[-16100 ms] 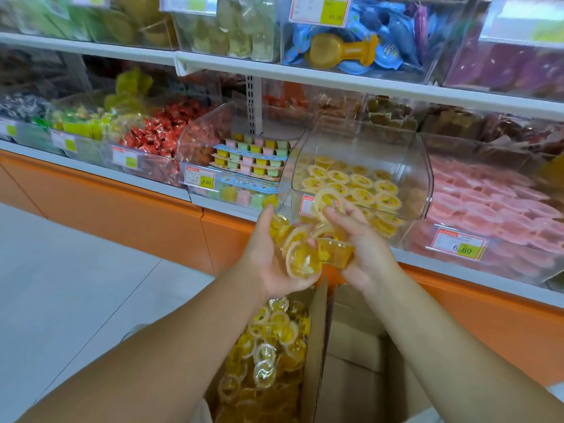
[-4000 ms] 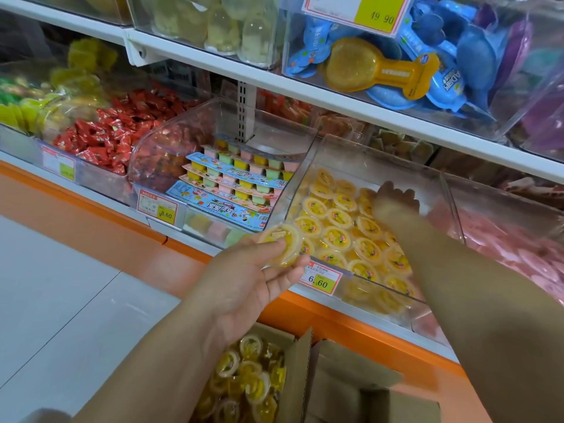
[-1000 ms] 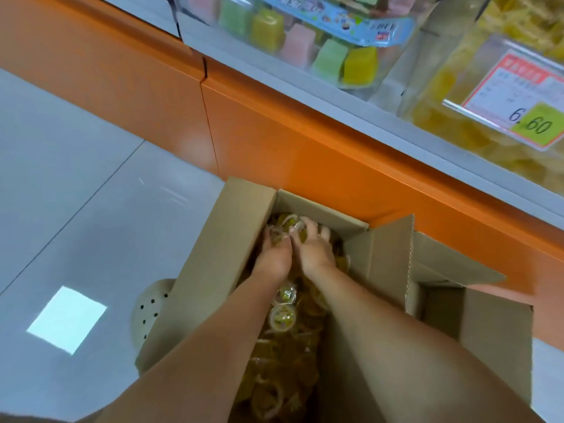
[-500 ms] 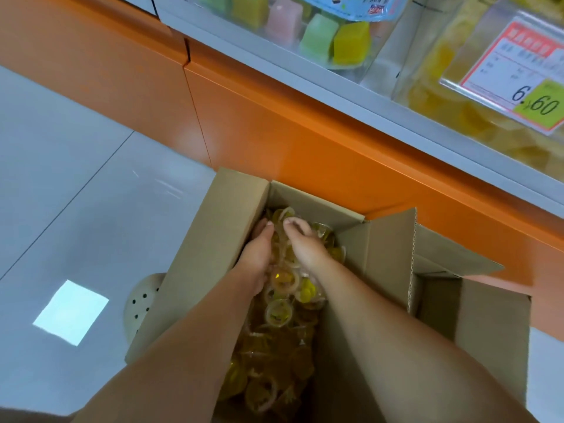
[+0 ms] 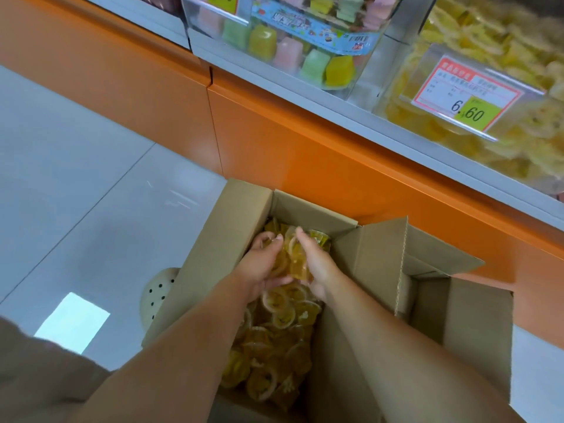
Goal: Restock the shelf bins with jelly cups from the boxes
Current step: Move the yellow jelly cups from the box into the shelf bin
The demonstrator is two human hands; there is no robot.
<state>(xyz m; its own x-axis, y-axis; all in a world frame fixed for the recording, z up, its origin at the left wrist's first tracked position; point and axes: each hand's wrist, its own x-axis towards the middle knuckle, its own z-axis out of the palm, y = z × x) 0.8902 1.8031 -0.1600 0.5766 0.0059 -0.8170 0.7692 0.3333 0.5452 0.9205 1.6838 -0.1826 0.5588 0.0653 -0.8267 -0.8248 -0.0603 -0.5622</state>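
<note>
Raised off the pile since a moment ago, left hand (image 5: 259,267) and right hand (image 5: 317,264) clamp a cupped grip round jelly cups (image 5: 293,257), best lifted level, palms pressed together, from the box (image 5: 225,239) beneath.

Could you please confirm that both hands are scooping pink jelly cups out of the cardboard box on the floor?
Not quite. The head view shows the left hand and right hand scooping yellow jelly cups, not pink ones, out of the cardboard box on the floor.
</note>
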